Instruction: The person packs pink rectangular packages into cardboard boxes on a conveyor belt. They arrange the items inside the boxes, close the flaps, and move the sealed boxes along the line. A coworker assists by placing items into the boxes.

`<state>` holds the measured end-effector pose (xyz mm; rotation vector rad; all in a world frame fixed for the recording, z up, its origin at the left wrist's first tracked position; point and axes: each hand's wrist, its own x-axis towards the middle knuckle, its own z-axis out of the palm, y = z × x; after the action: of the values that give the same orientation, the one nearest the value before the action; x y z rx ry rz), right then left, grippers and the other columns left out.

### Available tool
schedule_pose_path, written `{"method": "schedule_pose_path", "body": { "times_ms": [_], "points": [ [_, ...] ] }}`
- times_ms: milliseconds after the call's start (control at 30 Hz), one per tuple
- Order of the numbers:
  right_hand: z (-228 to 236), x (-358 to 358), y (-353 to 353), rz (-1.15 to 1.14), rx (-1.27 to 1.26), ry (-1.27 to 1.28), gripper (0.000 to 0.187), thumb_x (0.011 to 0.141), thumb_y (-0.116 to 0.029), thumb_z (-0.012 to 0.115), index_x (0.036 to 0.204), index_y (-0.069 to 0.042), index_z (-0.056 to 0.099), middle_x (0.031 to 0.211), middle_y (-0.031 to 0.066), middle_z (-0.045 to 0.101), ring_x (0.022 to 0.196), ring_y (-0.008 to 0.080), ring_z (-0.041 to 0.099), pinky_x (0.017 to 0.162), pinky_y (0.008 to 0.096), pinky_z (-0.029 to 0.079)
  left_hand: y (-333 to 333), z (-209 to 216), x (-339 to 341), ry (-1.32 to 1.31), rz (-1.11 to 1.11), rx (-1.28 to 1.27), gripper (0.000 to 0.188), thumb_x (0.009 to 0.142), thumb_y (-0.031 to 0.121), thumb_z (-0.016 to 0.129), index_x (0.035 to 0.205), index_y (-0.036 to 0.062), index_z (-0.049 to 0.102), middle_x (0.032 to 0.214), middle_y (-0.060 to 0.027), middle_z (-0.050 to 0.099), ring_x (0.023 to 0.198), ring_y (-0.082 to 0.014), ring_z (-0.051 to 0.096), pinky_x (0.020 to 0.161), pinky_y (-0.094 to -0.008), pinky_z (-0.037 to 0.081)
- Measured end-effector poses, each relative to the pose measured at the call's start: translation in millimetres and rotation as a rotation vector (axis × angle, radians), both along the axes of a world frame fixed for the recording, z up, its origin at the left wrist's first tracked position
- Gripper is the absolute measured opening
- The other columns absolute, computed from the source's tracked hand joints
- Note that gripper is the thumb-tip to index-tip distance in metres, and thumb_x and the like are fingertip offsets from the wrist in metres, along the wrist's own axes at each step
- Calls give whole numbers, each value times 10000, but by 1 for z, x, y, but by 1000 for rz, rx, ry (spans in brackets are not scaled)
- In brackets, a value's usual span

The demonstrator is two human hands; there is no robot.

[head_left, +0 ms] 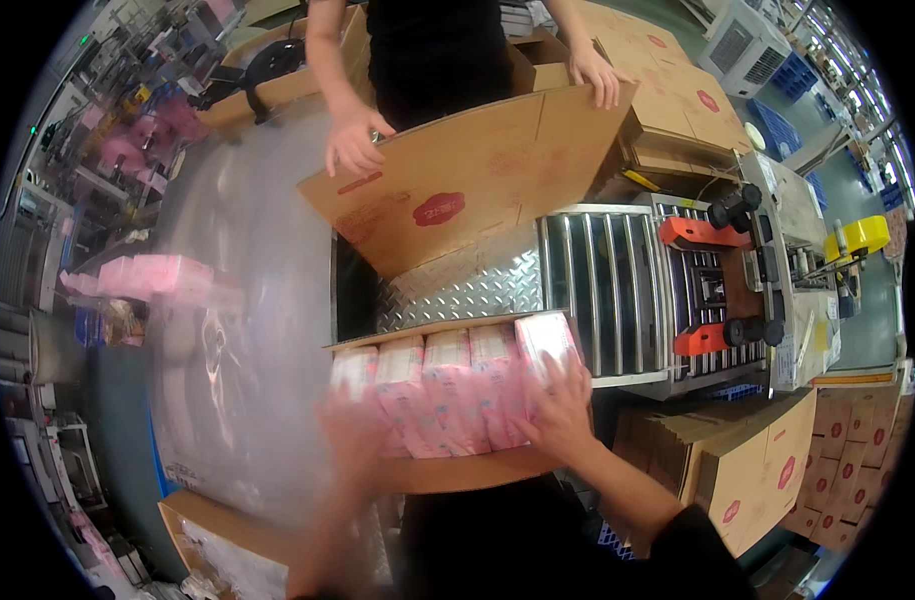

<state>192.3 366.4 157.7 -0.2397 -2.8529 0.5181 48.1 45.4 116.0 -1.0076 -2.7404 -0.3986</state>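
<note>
A row of pink-and-white soft packs, which look like tissue packs (448,395), stands upright side by side in a cardboard box (457,475) right before me. My right hand (560,408) grips the rightmost tissue pack (533,345), its fingers on the top and its thumb along the front. That pack sits a little higher than its neighbours and leans slightly. Against the left end of the row is my left hand (352,432); motion smears its fingers. Across from me, another person's two hands hold an unfolded cardboard box (477,170) by its upper edge.
Between the boxes lies a diamond-plate metal surface (467,285), with a roller conveyor (607,285) on its right leading to a machine with orange guides (702,232). More pink packs (157,275) lie on the clear-covered table (242,390) at left. Flattened cartons (747,470) stand at lower right.
</note>
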Motion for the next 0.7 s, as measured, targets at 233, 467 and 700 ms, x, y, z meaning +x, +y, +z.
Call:
{"method": "schedule_pose_path", "body": {
  "times_ms": [233,467,700],
  "points": [
    [-100,-79,18,61,174,-132,565,828,-511,656,1338,-285,569,1375,155,480,1276,491,352,1027,665,282,59,-51,-64,-218,-42,-184,654,816,440,697,1387,192,498,1423,-109,420,1278,-360,406,1043,-683,205],
    [-94,-77,6,218,216,-299,548,806,-291,710,1328,-219,555,1376,165,474,1320,400,367,1088,569,278,42,-123,-64,-212,-21,-81,451,865,389,649,1231,131,597,1392,-142,430,1226,-402,436,1080,-649,223],
    [-25,30,59,-532,-172,-680,383,849,-310,593,1104,-30,644,857,228,687,796,369,689,715,478,550,29,-26,-14,-581,99,-73,710,906,268,606,1433,-106,310,1471,-317,330,1387,-462,266,1164,-541,179]
  ]
}}
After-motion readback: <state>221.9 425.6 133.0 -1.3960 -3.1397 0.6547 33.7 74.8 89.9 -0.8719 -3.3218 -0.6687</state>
